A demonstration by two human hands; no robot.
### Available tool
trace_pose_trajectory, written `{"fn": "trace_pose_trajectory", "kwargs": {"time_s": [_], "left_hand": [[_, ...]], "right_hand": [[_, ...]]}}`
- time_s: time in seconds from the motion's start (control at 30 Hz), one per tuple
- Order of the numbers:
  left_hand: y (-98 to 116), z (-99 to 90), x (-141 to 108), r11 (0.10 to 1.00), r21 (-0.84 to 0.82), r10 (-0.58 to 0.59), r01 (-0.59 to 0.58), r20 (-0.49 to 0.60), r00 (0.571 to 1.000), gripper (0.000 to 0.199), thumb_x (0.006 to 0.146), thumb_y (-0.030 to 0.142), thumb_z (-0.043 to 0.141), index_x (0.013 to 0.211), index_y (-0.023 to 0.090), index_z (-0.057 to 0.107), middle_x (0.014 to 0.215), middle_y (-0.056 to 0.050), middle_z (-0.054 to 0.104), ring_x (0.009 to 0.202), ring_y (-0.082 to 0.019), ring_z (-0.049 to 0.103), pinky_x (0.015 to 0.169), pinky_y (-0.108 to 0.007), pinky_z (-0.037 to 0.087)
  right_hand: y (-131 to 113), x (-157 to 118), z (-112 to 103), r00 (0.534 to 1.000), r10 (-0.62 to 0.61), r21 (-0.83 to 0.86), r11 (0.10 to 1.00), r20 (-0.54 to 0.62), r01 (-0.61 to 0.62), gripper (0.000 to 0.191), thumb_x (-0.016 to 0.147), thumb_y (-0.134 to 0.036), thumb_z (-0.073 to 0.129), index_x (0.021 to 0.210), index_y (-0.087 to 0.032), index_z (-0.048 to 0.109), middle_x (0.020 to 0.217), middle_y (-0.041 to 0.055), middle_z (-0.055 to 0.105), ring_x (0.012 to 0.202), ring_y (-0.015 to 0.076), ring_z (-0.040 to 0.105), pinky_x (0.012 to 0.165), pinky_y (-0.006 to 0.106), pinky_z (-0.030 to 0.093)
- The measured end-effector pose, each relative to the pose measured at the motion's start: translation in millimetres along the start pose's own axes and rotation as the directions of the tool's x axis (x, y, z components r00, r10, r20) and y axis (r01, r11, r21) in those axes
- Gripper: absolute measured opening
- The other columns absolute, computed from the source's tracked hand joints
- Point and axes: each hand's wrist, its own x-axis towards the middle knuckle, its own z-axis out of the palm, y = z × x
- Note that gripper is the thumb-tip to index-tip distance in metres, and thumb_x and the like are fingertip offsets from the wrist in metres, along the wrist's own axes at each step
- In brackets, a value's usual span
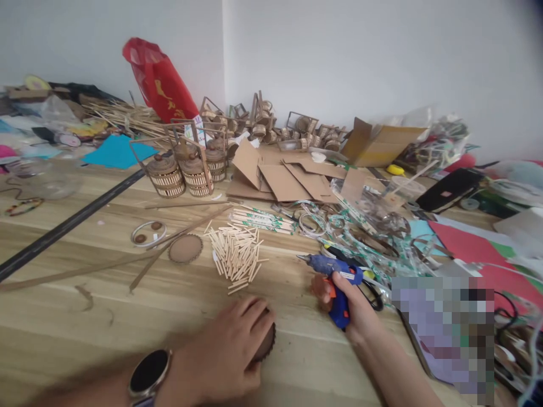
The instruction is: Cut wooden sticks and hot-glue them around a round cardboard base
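My right hand (345, 302) is wrapped around a blue hot glue gun (328, 264), its fingers by the orange trigger and the nozzle pointing left. My left hand (233, 347), with a watch on the wrist, grips a round brown cardboard disc (266, 343) low over the table. The disc has a ridged dark rim and is partly hidden under the fingers. Just beyond lies a pile of short wooden sticks (235, 254). A similar cardboard disc (185, 249) rests flat to the left of the pile.
Small stick-sided baskets with handles (165, 176) stand at the back left. Cardboard sheets (280, 181) are stacked behind the sticks. Plastic wrappers (360, 226) clutter the right. A long black strip (72, 223) crosses the left, and brown strips (182, 229) lie near a white ring (148, 233).
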Motion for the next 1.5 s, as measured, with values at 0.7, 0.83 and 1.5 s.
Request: {"fn": "trace_pose_trajectory", "kwargs": {"time_s": [0.7, 0.83, 1.5], "left_hand": [[-25, 11.4, 38, 0.999, 0.028, -0.043, 0.046, -0.103, 0.994, 0.066, 0.083, 0.037, 0.055, 0.14, 0.008, 0.038, 0.145, -0.016, 0.044, 0.133, -0.031, 0.036, 0.115, -0.043, 0.026], [-28, 13.9, 37, 0.999, 0.033, -0.028, 0.033, -0.132, 0.991, 0.066, 0.081, 0.035, 0.056, 0.139, 0.008, 0.039, 0.146, -0.015, 0.042, 0.134, -0.031, 0.035, 0.115, -0.043, 0.027], [-39, 12.6, 36, 0.999, -0.03, -0.036, 0.032, -0.148, 0.988, 0.072, 0.071, 0.022, 0.056, 0.14, 0.014, 0.037, 0.144, -0.013, 0.045, 0.134, -0.032, 0.035, 0.113, -0.049, 0.03]], "right_hand": [[6, -1, -6, 0.996, 0.065, -0.049, 0.996, -0.063, -0.068, 0.05, 0.062, -0.063, 0.076, 0.049, -0.018, 0.058, 0.049, 0.0034, 0.056, 0.049, 0.0137, 0.046, 0.046, 0.026, 0.033], [0, 2, -1, 0.999, 0.03, -0.05, 0.998, -0.041, -0.032, 0.048, 0.063, -0.06, 0.077, 0.05, -0.018, 0.057, 0.049, 0.0015, 0.056, 0.048, 0.0127, 0.046, 0.045, 0.025, 0.035], [1, 6, 9, 0.997, 0.005, -0.019, 1.0, -0.079, -0.006, 0.039, 0.059, -0.054, 0.083, 0.059, -0.018, 0.066, 0.056, -0.0005, 0.065, 0.053, 0.0122, 0.059, 0.051, 0.022, 0.044]]}}
